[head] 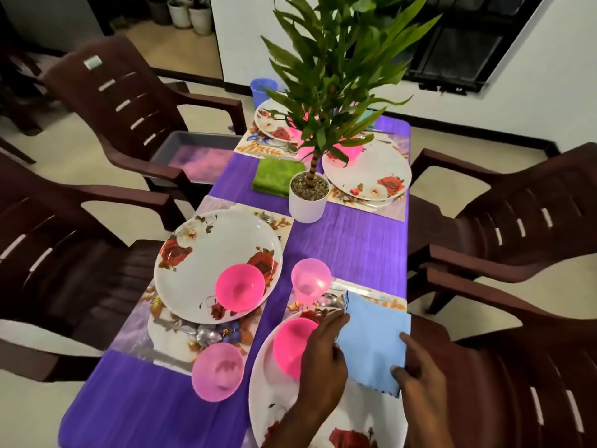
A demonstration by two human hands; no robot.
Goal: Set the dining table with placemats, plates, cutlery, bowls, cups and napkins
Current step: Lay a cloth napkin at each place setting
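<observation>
Blue napkin (374,341) lies at the near right table edge, beside the floral plate (277,399) carrying a pink bowl (292,345). The left hand (323,360) presses its left edge, fingers curled; the right hand (410,373) pinches its near corner.

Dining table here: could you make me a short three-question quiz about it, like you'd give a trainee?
1. True or false: the blue napkin lies beside the near right plate, with both hands on it.
2. What colour is the folded cloth beside the plant pot?
3. The pink bowl on the left plate is: A) upright B) upside down C) on its side.

Key: 1 true: the left hand and the right hand both touch it. 2 green. 3 A.
</observation>
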